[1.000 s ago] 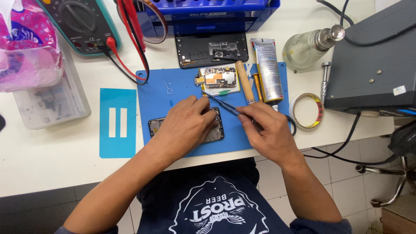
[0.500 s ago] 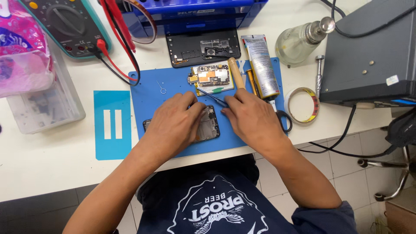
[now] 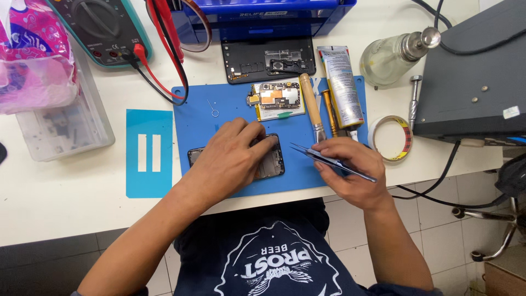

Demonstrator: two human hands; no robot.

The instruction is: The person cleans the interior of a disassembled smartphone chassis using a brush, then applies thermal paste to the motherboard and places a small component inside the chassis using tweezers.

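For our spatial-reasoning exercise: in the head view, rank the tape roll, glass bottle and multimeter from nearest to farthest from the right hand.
1. Tape roll, just right of the right hand.
2. Glass bottle, farther up, on the right.
3. Multimeter, far upper left.

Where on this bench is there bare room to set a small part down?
Bare patches: the blue mat between the multimeter leads and the left hand, and the white table below the clear box. Crowded: the mat's right side, with circuit board, brush, glue tube, and right hand holding tweezers.
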